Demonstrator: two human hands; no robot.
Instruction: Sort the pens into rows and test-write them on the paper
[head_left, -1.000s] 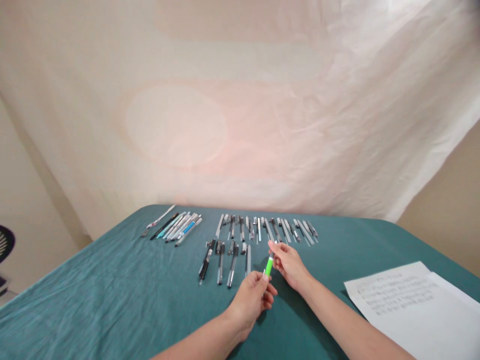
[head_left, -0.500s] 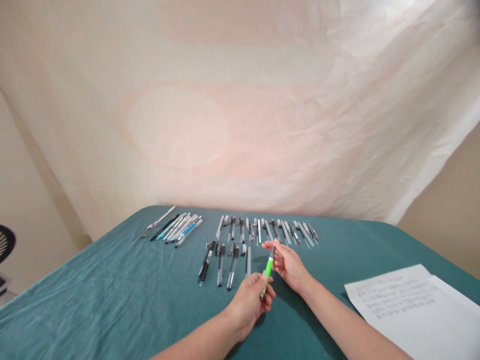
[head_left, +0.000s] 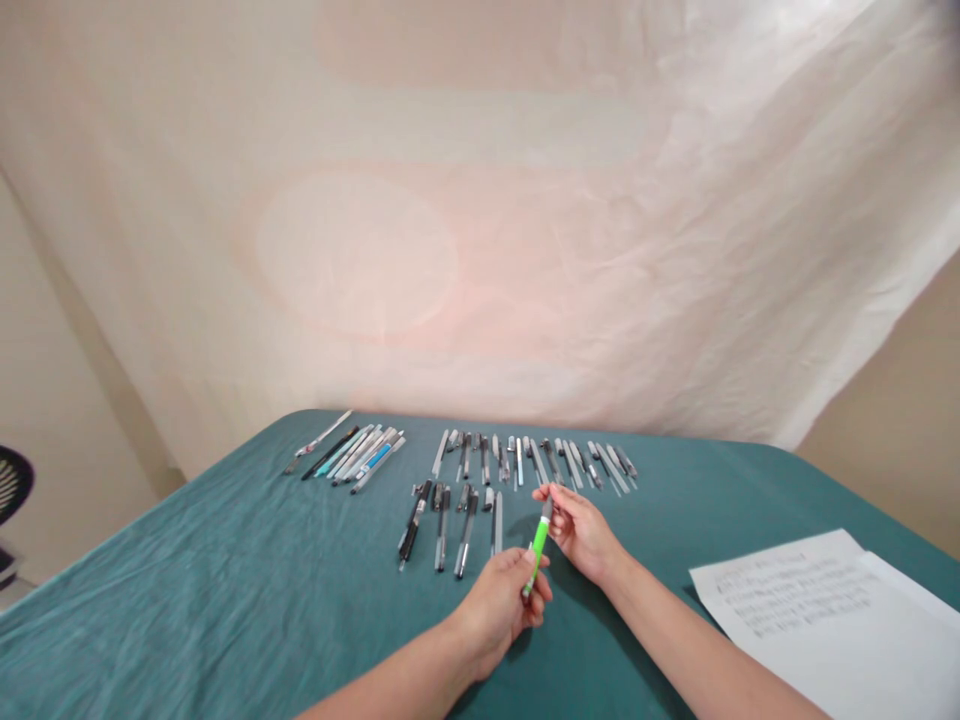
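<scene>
My left hand (head_left: 501, 600) is curled around the lower end of a bright green pen (head_left: 538, 548) with a grey tip, held above the teal tablecloth (head_left: 225, 600). My right hand (head_left: 581, 528) pinches the pen's upper grey end with thumb and fingers. Just left of my hands lies a short row of dark and grey pens (head_left: 450, 515). Beyond it a longer row of grey pens (head_left: 536, 458) runs across the table.
A bunch of pens (head_left: 349, 452), some blue and teal, lies at the far left of the table. Printed white sheets (head_left: 817, 610) rest at the right front. A pale cloth backdrop (head_left: 480, 220) hangs behind the table. A dark chair part (head_left: 11, 485) shows at the left edge.
Both hands have stayed in place holding the green pen. More of the pen's green barrel shows between my hands now, and the right hand has shifted slightly up the grey end.
</scene>
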